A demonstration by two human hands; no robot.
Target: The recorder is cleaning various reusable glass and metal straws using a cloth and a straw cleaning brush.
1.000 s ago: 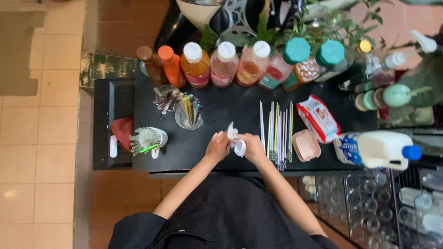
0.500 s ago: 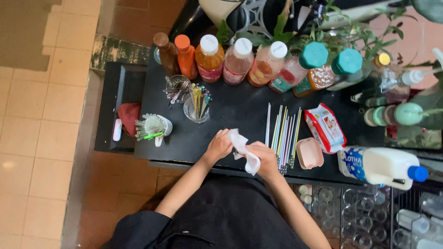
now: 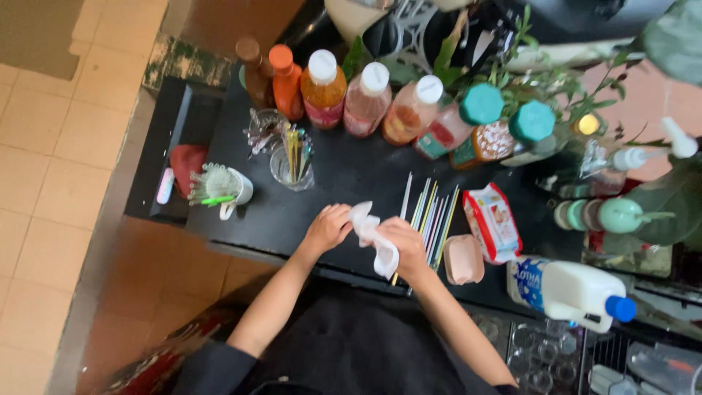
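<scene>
Near the centre of the frame, above the front edge of the black countertop (image 3: 344, 183), both hands grip a crumpled white tissue-like cloth (image 3: 374, 238). Compared with a second earlier, when it was a small wad pinched between the hands, the cloth now hangs drawn out, suggesting it is being unfolded or wrung. Left hand (image 3: 327, 228) closes its fingers on the upper end; right hand (image 3: 404, 245) wraps the lower part. Its long axis runs from upper left to lower right, free end pointing down. Coloured drinking straws (image 3: 431, 212) lie just right.
</scene>
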